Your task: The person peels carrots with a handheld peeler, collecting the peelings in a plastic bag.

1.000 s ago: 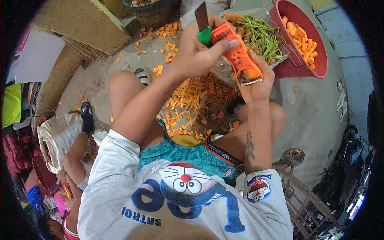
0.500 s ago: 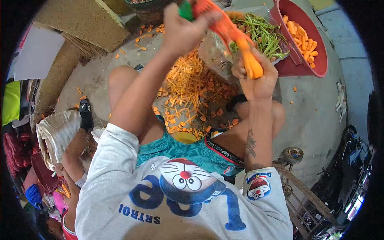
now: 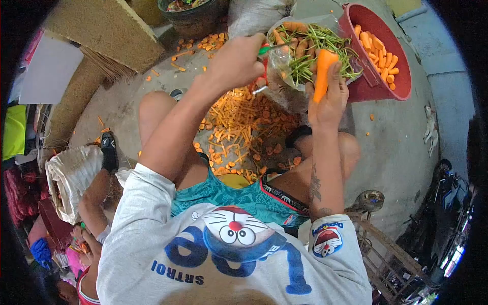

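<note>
My left hand [image 3: 236,63] is closed around a small knife with a green handle [image 3: 264,50], its thin blade pointing right. A red peeler [image 3: 263,76] with a metal end hangs from the same hand. To the right, my right hand [image 3: 329,99] grips a smooth, bright orange carrot [image 3: 324,71], thick end up. Behind the carrot lies a clear plastic bag [image 3: 279,66] with unpeeled carrots [image 3: 301,48] and green stems [image 3: 328,35]. Beneath my hands is a pile of orange peelings [image 3: 239,122] on the floor.
A red tub [image 3: 404,91] of peeled carrots [image 3: 381,58] leans at the upper right. A dark bucket [image 3: 195,20] and a whitish sack [image 3: 254,18] stand ahead. Another person's arm [image 3: 91,241] shows at lower left. A metal frame [image 3: 386,254] sits at lower right.
My left hand has come down and nearer, and the peeler has left the carrot. The knife blade now shows clearly. My right hand has lowered slightly, with the carrot now held thick end up.
</note>
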A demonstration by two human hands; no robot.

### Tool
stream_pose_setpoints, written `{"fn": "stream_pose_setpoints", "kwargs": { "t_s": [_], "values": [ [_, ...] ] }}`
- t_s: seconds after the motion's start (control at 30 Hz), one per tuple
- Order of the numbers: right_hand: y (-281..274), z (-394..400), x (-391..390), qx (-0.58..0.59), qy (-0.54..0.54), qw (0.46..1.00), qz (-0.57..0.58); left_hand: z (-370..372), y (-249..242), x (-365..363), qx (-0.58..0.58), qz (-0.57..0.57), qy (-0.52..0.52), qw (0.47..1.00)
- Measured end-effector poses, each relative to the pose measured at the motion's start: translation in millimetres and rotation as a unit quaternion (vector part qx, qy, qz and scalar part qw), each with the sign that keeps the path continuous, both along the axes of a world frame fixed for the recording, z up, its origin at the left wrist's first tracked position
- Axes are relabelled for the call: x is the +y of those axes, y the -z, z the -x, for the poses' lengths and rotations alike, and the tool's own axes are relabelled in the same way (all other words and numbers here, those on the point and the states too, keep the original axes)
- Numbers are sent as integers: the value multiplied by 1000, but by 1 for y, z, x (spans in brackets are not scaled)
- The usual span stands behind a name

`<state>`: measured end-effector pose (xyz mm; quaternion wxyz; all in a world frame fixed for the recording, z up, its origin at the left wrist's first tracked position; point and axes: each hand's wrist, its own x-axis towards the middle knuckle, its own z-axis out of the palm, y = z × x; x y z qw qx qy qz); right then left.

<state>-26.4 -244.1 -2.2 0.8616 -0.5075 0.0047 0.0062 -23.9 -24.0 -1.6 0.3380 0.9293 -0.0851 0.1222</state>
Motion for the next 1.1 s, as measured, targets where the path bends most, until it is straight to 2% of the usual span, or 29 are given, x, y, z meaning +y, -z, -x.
{"fn": "stream_pose_setpoints", "kwargs": {
  "t_s": [0.03,0.07,0.1,0.13,0.2,0.3,0.43,0.5,0.53,0.6,0.73,0.8,0.87,0.93,1.0,1.03,1.1],
  "values": [
    [3,1,-1,-1,1,1000,0,6,-6,-5,31,-10,11,999],
    [7,0,-4,-58,28,989,134,12,-14,-9,17,2,32,999],
    [7,1,-2,-114,55,956,264,15,-18,-14,15,2,31,999],
    [5,2,-1,-115,54,956,264,17,-20,-18,-1,6,54,999],
    [1,7,3,-189,63,925,324,21,-24,-24,-27,-3,88,996],
    [5,7,0,-180,36,910,371,24,-23,-25,-24,-16,101,995],
    [4,8,6,-200,28,919,339,26,-25,-24,-32,-44,94,994],
    [7,6,8,-239,28,928,285,24,-23,-25,-7,-49,71,996],
    [12,0,6,-237,27,929,285,18,-17,-23,-4,-49,71,996],
    [20,-12,2,-245,-7,899,364,5,-9,-18,46,-102,79,991],
    [28,-18,-2,-231,-36,903,360,2,-4,-15,39,-71,57,995],
    [29,-9,-1,-203,-47,914,350,1,-1,-15,85,-78,63,991],
    [19,-7,-1,-185,-49,920,342,4,-4,-15,61,-74,62,994],
    [5,3,-5,-161,-96,954,235,0,0,-7,48,-61,58,995],
    [-5,3,-18,-196,-98,949,226,-18,5,25,242,-176,79,951],
    [-15,-7,-27,-239,-103,942,212,-17,-9,32,232,-172,76,954],
    [-30,-43,-51,-147,17,967,208,-15,-36,38,214,-249,61,943]
  ]
}}
